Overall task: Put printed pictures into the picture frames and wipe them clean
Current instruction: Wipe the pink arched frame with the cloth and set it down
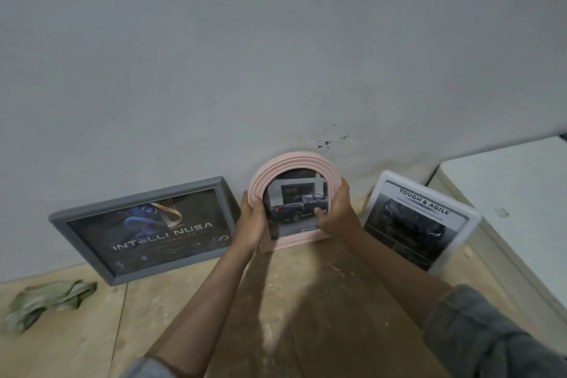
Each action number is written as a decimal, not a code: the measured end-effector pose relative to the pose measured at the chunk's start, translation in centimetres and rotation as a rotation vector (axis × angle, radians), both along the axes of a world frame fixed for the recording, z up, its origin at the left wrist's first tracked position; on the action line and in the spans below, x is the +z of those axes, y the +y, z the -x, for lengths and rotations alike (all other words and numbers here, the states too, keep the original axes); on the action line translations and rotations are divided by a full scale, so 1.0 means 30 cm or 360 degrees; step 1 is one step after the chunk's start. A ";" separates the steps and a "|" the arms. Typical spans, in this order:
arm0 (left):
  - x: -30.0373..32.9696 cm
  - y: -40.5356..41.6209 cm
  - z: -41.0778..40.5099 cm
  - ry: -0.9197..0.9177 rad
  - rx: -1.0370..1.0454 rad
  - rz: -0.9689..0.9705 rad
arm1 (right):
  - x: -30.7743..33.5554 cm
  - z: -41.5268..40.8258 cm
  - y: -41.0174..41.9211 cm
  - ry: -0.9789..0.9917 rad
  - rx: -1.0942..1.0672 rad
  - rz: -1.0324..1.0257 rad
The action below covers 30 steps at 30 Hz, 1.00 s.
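Where hands [253, 218] grip, pink frame [294, 163] edges hidden.

1. A plain home or small workshop corner: a bare grey painted wall [276, 40], scuffed and speckled just above the fingers [340, 193].
2. A rough, dusty plywood worktop [291, 301] below the fingers.
3. A crumpled green cloth [46, 298] far left of them; a white cabinet [506, 209] to their right.

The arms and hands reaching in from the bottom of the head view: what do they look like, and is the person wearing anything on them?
The left hand and right hand are bare: no gloves, and no rings or watch that I can make out. Both forearms are uncovered. A blue-grey denim-like sleeve is pushed up the right arm; a lighter grey cuff shows at the frame's bottom edge on the left arm.
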State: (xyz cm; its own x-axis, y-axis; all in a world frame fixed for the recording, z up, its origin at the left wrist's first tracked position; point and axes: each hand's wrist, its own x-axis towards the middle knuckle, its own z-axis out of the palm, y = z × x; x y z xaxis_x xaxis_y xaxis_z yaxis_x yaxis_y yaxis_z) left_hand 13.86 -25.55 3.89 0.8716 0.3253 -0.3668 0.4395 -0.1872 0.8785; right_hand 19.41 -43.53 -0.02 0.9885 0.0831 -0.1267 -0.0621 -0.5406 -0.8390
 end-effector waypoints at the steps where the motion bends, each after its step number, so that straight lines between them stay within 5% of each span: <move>1: -0.005 -0.007 -0.001 -0.0006 -0.0001 -0.0018 | -0.008 0.001 -0.001 0.0008 -0.0017 -0.0010; 18: -0.050 -0.123 0.025 0.0268 0.0438 0.0075 | -0.017 0.221 -0.045 -0.0057 -0.0145 0.0023; 30: -0.092 -0.472 0.033 0.0166 -0.0104 0.0177 | -0.052 0.457 -0.373 -0.0497 -0.1164 -0.0132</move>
State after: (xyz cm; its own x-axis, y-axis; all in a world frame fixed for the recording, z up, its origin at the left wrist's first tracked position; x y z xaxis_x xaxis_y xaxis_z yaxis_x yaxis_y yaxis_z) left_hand 12.85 -39.72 1.13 0.8450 0.2214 -0.4867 0.5193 -0.1228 0.8457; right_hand 5.69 -54.73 -1.58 0.7850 -0.6027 0.1432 -0.1321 -0.3888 -0.9118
